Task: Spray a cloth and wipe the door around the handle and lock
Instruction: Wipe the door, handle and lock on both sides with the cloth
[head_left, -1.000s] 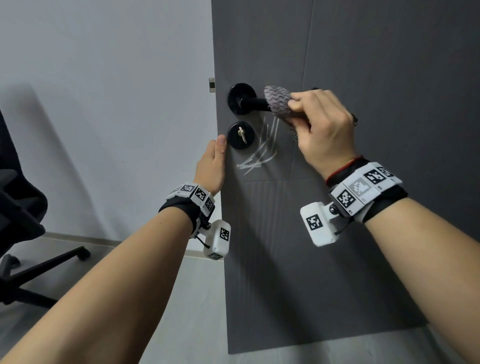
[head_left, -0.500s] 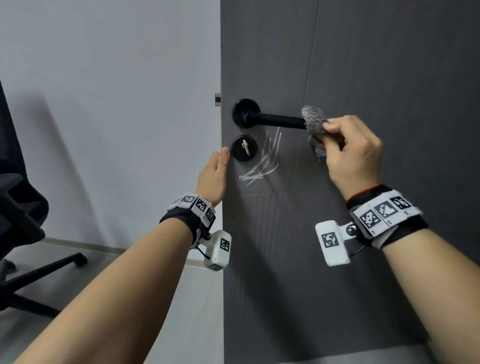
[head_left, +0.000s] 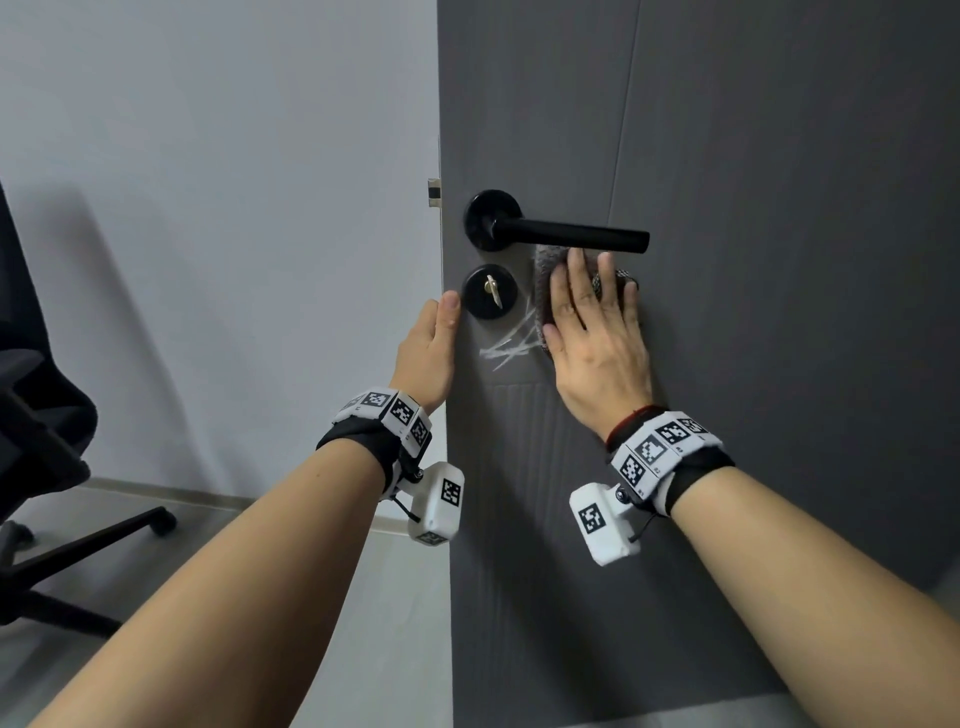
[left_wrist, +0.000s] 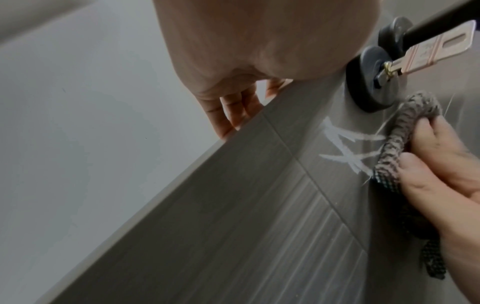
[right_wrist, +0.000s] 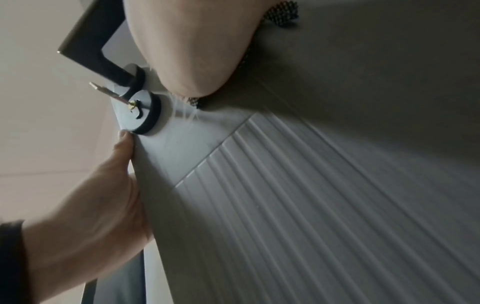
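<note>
**Two hands on the door: one braces, one wipes**

Two roles are split between the hands. The left hand (head_left: 427, 349) wraps the free edge of the door (head_left: 779, 364) just below the lock (head_left: 490, 290): thumb on the near face, fingers (left_wrist: 235, 112) curled round the far side, as the left wrist view shows. Judged purpose: to keep the door from swinging while it is pushed on.

The right hand (head_left: 597, 332) lies flat on the cloth (head_left: 545, 270), fingers straight and slightly spread, palm pressing it to the door. It grips nothing; the flat hand gives a broad contact patch for wiping. The cloth sits just under the handle (head_left: 566, 234) and just right of the lock, bunched, with a loose end trailing below the palm in the left wrist view.

White marks (head_left: 511, 345) streak the door below and right of the lock. The cloth edge touches them; most still show left of the hand, so that patch is judged not yet clean.

A key (left_wrist: 436, 51) stands out of the lock. It is a likely snag: a sweep leftward would need to go around it.

No spray bottle is in view. Whether the cloth is damp cannot be told.
</note>
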